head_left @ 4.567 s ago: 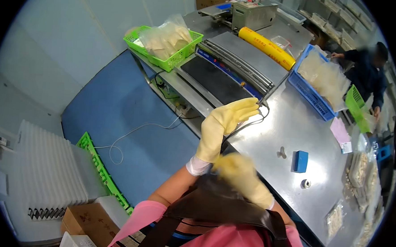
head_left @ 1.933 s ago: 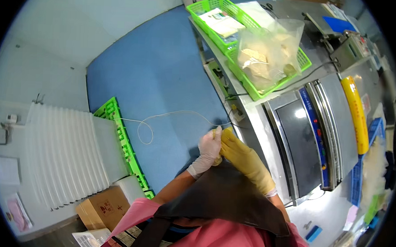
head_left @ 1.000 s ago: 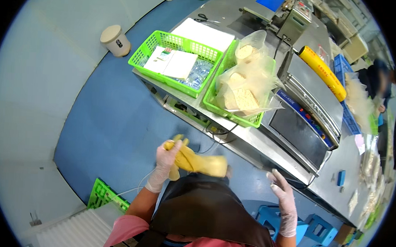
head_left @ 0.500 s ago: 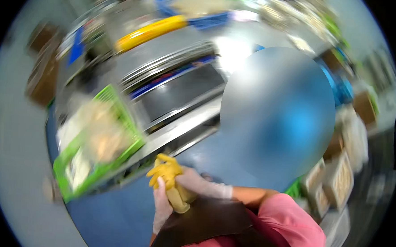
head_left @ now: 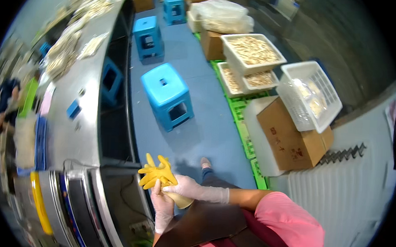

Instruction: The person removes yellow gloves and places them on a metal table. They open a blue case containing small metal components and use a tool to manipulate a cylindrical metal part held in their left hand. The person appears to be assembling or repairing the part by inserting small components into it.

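Yellow rubber gloves [head_left: 157, 175] were bunched up in front of the person's tummy, over the blue floor [head_left: 207, 124]. Both hands wore thin white gloves. The left hand [head_left: 162, 204] was closed around the bottom of the yellow gloves. The right hand [head_left: 183, 188] gripped them from the side. A blue stool [head_left: 166, 92] stood on the floor farther off. A long metal table [head_left: 81, 95] ran beside the person. White crates [head_left: 313, 100] sat on cardboard boxes [head_left: 291, 137].

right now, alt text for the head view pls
Two hands in thin white gloves, left hand and right hand, hold a pair of yellow rubber gloves above a blue floor, beside a steel table. A blue stool stands ahead.
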### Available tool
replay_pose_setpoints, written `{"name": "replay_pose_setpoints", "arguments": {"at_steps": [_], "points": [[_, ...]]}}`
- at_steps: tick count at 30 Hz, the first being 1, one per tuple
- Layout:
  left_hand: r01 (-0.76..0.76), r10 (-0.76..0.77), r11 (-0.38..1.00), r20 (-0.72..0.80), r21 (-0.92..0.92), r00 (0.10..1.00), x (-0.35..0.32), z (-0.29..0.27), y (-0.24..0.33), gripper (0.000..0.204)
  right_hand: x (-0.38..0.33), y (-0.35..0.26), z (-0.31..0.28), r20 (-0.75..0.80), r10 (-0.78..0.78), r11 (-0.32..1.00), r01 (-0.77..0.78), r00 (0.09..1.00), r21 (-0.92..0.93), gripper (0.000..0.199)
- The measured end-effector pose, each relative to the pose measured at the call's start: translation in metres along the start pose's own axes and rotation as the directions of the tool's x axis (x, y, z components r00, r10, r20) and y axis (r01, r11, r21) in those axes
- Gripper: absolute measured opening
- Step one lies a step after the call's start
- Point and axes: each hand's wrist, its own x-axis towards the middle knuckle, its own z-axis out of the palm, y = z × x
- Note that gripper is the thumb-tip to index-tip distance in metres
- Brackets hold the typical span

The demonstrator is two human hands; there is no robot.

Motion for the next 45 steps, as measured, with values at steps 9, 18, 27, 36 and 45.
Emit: {"name": "replay_pose_setpoints", "arguments": {"at_steps": [9,18,27,36,45], "points": [[0.282,-0.363,0.92,0.317,0.272,0.876,0.152,0.177,-0.091,0.041,-0.028,-0.072,-0.241,-0.486,0.135,0.978,-0.036,0.863,0.206,0.033],[0.601,-0.724,0.519,-0.061,0.607,0.687,0.193,0.172,-0.151,0.042,-0.302,0.013,-0.366,-0.88,0.426,0.774,0.589,-0.209,0.235,0.032],[0.809,-0.811,0.583,0.096,0.071,0.577,0.225,0.197,-0.132,0.072,-0.43,0.115,-0.544,-0.938,0.272,0.925,0.327,-0.215,0.194,0.05],[0.4,-0.312,0.859,0.292,-0.32,0.904,0.268,0.177,-0.042,0.073,-0.149,0.076,-0.435,-0.858,0.24,0.817,-0.572,0.454,-0.074,0.042],[0.196,-0.292,0.914,-0.24,-0.355,0.926,0.271,0.049,0.008,0.032,0.153,-0.129,-0.095,0.104,-0.529,0.606,0.461,0.842,-0.649,0.038]]}}
